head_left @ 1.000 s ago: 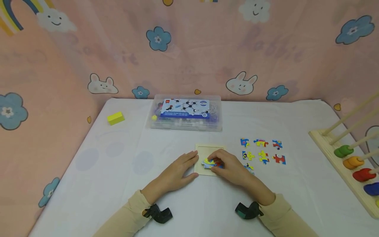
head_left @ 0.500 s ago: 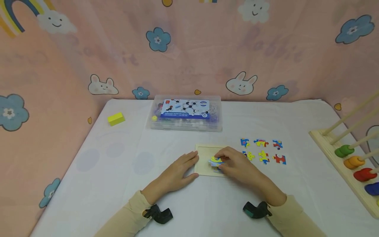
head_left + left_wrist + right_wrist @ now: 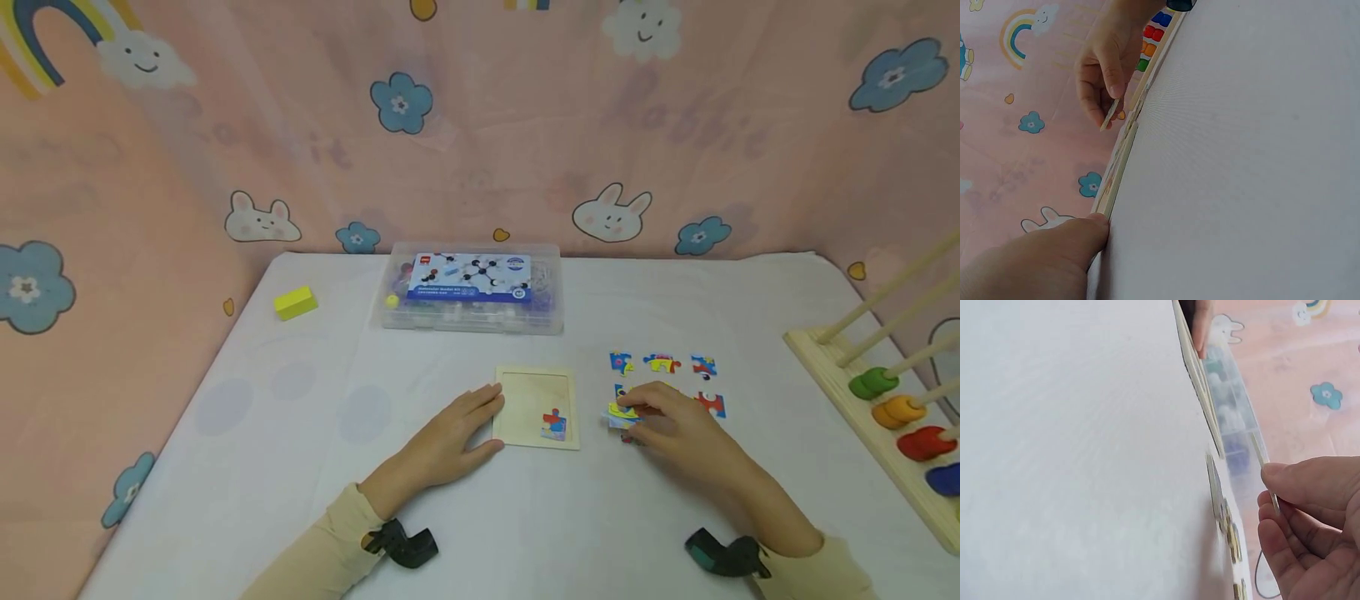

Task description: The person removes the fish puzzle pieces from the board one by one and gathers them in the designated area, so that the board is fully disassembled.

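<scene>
My right hand (image 3: 678,429) pinches a yellow and light-blue jigsaw puzzle piece (image 3: 621,417) between thumb and fingers, held over the near-left part of the loose pieces. Seen edge-on in the right wrist view, the held piece (image 3: 1259,450) is a thin slat raised off the white cloth. A shallow wooden puzzle tray (image 3: 517,383) lies to its left. One red and blue piece (image 3: 555,425) sits inside the tray near its lower right corner. My left hand (image 3: 453,433) rests with fingers extended at the tray's left edge, thumb at the lower corner.
Loose puzzle pieces (image 3: 662,363) lie in rows right of the tray, some hidden behind the right hand. At the back stands a clear plastic molecular model kit box (image 3: 468,315). A yellow block (image 3: 296,303) lies back left; a wooden peg rack with coloured beads (image 3: 855,417) stands right.
My right hand has lifted the yellow and light-blue puzzle piece from the tray and carried it right, uncovering the red and blue piece there. The left hand has stayed put.
</scene>
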`<control>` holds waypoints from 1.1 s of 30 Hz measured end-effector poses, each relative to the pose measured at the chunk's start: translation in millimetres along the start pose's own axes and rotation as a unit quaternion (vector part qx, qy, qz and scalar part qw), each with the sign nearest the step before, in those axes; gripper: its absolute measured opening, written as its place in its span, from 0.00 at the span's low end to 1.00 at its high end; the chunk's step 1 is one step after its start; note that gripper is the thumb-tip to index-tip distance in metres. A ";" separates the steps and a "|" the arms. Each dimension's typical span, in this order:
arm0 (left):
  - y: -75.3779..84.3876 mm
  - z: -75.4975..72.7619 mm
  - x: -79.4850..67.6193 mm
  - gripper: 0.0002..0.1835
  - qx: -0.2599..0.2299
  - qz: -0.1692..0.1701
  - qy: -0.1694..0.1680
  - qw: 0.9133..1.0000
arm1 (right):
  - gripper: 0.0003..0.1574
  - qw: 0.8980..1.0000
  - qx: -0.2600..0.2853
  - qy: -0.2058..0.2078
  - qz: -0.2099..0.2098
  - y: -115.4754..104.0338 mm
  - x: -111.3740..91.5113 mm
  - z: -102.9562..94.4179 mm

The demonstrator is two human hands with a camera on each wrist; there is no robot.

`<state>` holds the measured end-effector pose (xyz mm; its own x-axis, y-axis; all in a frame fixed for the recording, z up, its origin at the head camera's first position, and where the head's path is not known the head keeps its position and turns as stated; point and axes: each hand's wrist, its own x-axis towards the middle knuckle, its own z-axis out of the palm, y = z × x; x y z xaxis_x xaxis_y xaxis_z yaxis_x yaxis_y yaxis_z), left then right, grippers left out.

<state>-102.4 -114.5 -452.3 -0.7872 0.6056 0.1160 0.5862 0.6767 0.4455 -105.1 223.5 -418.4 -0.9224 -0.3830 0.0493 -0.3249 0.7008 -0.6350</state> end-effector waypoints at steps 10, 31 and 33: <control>-0.1 0.3 -0.3 0.34 -0.001 0.002 0.002 1.000 | 0.21 0.995 -0.020 0.063 -0.068 28.8 -27.5 -17.4; -2.0 -0.5 -0.2 0.33 0.007 0.017 0.016 1.000 | 0.23 0.996 -0.021 0.055 -0.066 56.3 -40.3 -16.0; -1.9 -0.4 0.0 0.33 0.007 0.019 0.017 1.000 | 0.23 0.996 -0.015 0.054 -0.067 56.9 -40.4 -15.9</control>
<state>-103.6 -115.9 -452.8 -0.7707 0.6163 0.1621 0.6176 0.6598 0.4281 -89.7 288.4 -444.3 -0.8869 -0.4087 0.2153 -0.4512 0.6667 -0.5932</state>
